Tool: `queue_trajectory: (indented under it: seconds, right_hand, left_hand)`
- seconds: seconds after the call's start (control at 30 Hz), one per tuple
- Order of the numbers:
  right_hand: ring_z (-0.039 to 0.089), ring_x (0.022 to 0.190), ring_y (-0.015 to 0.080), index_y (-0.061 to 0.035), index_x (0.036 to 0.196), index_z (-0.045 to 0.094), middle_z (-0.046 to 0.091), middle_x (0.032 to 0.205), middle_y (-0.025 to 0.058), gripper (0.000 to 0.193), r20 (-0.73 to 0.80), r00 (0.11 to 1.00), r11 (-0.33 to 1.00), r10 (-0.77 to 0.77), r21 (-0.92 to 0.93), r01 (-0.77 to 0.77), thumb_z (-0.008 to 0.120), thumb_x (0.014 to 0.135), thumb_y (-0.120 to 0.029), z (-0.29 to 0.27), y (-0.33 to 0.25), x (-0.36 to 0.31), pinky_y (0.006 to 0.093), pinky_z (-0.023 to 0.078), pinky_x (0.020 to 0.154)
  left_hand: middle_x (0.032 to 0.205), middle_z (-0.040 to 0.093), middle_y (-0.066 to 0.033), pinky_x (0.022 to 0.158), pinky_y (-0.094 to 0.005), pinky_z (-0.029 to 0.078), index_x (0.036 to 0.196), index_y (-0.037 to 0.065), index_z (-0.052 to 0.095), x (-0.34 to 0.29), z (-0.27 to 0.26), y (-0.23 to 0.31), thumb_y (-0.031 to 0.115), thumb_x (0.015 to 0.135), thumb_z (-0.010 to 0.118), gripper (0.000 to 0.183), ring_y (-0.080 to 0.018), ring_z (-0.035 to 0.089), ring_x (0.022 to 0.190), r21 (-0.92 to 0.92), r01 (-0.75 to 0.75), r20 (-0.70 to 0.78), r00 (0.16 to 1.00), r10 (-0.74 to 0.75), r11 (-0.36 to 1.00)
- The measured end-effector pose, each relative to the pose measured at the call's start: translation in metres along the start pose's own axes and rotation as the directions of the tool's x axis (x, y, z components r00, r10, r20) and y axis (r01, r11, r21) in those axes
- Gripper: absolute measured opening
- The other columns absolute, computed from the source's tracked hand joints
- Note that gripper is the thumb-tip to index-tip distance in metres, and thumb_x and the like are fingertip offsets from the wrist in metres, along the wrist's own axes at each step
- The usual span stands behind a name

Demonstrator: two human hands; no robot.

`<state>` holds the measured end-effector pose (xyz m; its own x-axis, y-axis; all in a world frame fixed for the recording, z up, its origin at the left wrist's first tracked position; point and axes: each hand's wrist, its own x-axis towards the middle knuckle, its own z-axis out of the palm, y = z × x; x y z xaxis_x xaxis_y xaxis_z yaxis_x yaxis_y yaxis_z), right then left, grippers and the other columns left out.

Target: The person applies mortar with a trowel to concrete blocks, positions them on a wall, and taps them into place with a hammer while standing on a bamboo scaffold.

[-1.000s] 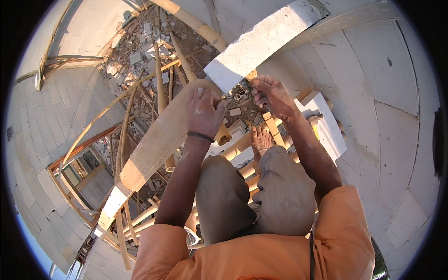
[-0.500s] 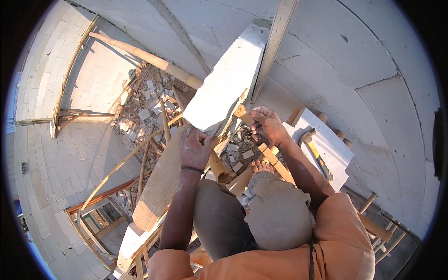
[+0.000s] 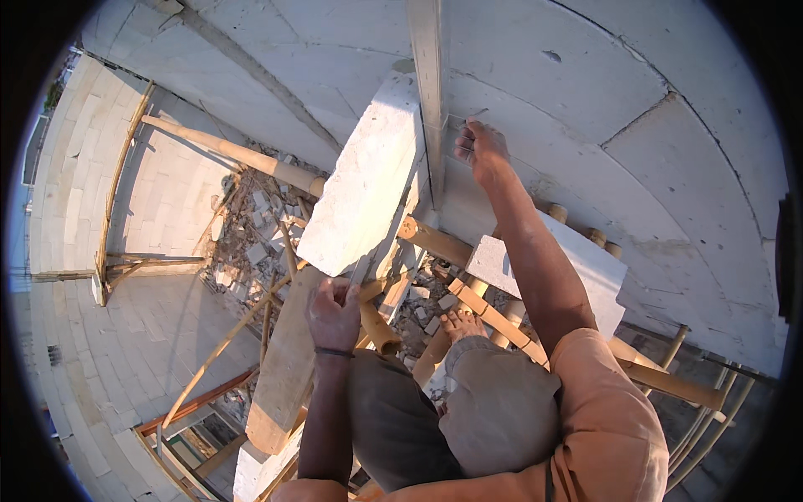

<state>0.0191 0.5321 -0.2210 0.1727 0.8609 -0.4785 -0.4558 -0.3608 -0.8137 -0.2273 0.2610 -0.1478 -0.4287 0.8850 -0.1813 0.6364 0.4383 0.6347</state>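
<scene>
White stone made up the two loose blocks: one long rectangular white block (image 3: 365, 180) leaned against the wall, one squat white block (image 3: 585, 268) sat apart. Right hand (image 3: 480, 149) pressed open-fingered on the upright grey bar (image 3: 429, 92); left hand (image 3: 333, 313) clenched near one pale wooden plank (image 3: 287, 360).

Right hand (image 3: 480, 151) reaches up to the vertical rail (image 3: 428, 84) — left hand (image 3: 333, 316) closed beside the white block (image 3: 364, 180).

Warm, low sunlight strikes the white block (image 3: 368, 184) and wall (image 3: 585, 75) brightly, leaving the lower left in cool shade. Long, hard shadows fall from the poles. Fisheye distortion bends straight edges near the dark circular rim; focus is sharp throughout.
</scene>
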Motion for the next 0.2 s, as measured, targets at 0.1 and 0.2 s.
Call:
queue_trajectory:
  seconds: [0.1, 0.2]
  right_hand:
    - [0.062, 0.069, 0.0182, -0.0019, 0.099, 0.058, 0.059, 0.087, 0.008, 0.023, 0.041, 0.999, 0.998, -0.034, 0.05, 0.032, 0.061, 0.093, -0.024, 0.004, 0.009, 0.01, 0.0322, 0.054, 0.051]
    - [0.063, 0.069, 0.0191, -0.002, 0.1, 0.058, 0.06, 0.087, 0.0085, 0.025, 0.05, 0.997, 0.996, -0.054, 0.073, 0.05, 0.065, 0.091, -0.025, -0.001, 0.011, 0.017, 0.0317, 0.055, 0.053]
  left_hand:
    - [0.087, 0.065, -0.0119, 0.073, -0.0308, 0.054, 0.094, -0.004, 0.064, -0.006, 0.003, -0.006, 0.01, 0.083, 0.07, 0.019, -0.0169, 0.066, 0.078, 0.03, -0.115, -0.069, 0.991, 0.116, 0.993]
    - [0.097, 0.064, -0.014, 0.079, -0.0318, 0.054, 0.1, -0.002, 0.065, -0.007, 0.009, -0.01, 0.011, 0.083, 0.07, 0.023, -0.0191, 0.067, 0.086, -0.013, -0.091, -0.071, 0.993, 0.09, 0.996]
